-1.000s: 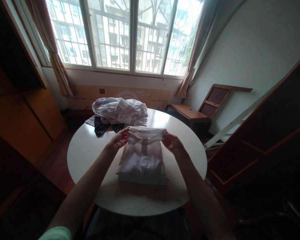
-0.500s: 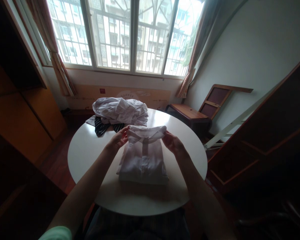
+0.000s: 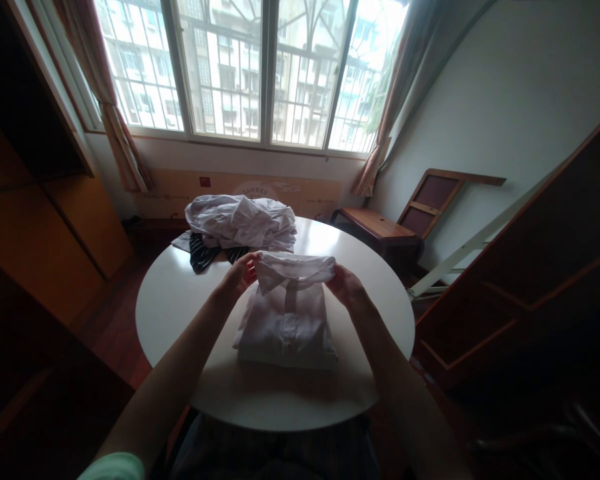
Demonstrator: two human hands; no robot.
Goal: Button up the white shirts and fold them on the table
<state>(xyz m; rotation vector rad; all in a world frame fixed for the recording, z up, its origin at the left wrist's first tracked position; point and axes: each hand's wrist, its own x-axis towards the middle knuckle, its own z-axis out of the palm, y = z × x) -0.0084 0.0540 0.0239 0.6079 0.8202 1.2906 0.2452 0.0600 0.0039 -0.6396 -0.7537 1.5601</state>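
Observation:
A folded white shirt [image 3: 286,320] lies on the round white table [image 3: 180,313] in front of me, its button placket facing up. My left hand [image 3: 241,275] pinches the left end of the shirt's collar [image 3: 295,267]. My right hand [image 3: 347,287] grips the collar's right end. The collar is lifted slightly off the folded body.
A heap of white garments [image 3: 240,221] lies at the table's far side on top of a dark striped garment [image 3: 200,252]. A wooden bench [image 3: 375,230] stands at the right by the wall, wooden cabinets on both sides, a barred window behind.
Both hands have shifted a little along the collar and raised it slightly. The folded body of the shirt has stayed put.

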